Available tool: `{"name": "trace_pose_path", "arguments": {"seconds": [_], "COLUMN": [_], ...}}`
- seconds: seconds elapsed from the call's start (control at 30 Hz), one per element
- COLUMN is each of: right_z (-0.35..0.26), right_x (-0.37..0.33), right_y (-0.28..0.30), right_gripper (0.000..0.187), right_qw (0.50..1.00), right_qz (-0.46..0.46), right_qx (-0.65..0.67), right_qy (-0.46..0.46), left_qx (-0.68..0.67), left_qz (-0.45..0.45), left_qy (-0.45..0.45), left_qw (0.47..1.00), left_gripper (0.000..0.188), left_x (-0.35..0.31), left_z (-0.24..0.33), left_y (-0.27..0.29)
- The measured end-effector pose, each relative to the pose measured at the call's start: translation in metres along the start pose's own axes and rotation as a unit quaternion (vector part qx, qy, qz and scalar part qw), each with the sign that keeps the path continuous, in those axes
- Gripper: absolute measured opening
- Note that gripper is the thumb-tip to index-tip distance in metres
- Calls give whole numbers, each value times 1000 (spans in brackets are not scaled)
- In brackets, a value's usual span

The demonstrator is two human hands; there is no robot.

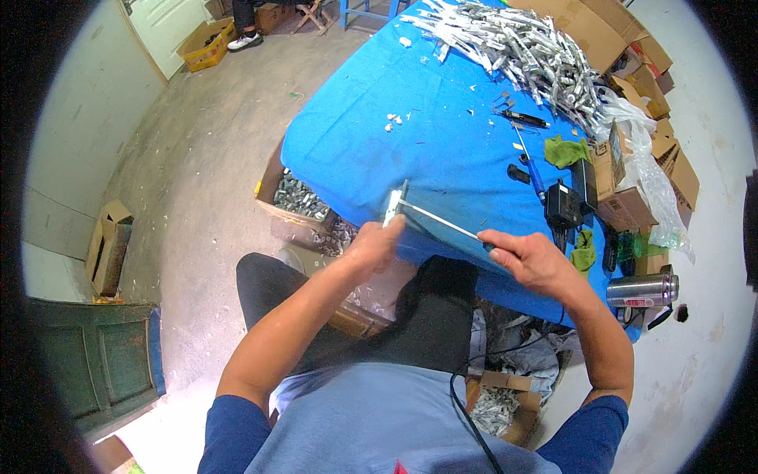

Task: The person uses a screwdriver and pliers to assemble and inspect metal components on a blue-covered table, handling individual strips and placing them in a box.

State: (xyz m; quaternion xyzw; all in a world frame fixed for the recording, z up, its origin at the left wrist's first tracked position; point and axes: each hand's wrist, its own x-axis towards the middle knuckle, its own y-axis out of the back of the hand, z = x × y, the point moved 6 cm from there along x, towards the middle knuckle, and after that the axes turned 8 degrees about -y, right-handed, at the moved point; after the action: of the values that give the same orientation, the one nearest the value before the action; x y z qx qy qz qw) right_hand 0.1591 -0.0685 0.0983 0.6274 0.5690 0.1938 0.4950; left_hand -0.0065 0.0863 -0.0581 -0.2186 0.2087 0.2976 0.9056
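Near the table's front edge, my left hand (377, 243) is closed on a small white and grey metal part (392, 207), held upright at the edge of the blue cloth. My right hand (533, 262) grips a screwdriver (442, 220) by its dark handle, most of which the fingers hide. Its long thin shaft points left, and the tip meets or lies just beside the part; which of the two, I cannot tell. Farther back on the blue-covered table (347, 134) lies a large heap of similar-looking white and grey strips (537, 55).
To the right lie a blue-handled screwdriver (533, 172), a black adapter box (562, 205), green cloths (565, 152) and a steel flask (643, 291). Cardboard boxes (624, 197) line the wall. Left of the table, a box of small dark parts (298, 196) stands low. A black cable (474, 419) crosses my shirt.
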Motion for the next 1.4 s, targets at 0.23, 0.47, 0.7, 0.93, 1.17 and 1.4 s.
{"name": "trace_pose_path", "arguments": {"seconds": [0.23,0.47,0.7,0.93,1.17,1.4], "right_z": [-32,-5,-22,-20,-17,8], "right_x": [-25,-1,1,5,7,-1], "right_y": [-20,-7,3,-3,-4,-43], "right_gripper": [39,37,40,40,42,43], "right_qw": [969,997,994,995,987,970], "right_qz": [96,33,7,-54,-129,-91], "right_qx": [-224,-14,-104,-79,82,196], "right_qy": [37,74,17,14,-57,-111], "left_qx": [-1,-12,13,75,123,135], "left_qz": [29,3,5,19,11,23], "left_qy": [23,12,7,4,-2,-3], "left_qw": [999,1000,1000,997,992,991], "left_gripper": [48,44,50,45,41,37], "left_x": [-2,-4,-2,-3,0,-1], "left_z": [-1,2,3,6,8,16], "left_y": [-4,0,3,6,13,11]}}
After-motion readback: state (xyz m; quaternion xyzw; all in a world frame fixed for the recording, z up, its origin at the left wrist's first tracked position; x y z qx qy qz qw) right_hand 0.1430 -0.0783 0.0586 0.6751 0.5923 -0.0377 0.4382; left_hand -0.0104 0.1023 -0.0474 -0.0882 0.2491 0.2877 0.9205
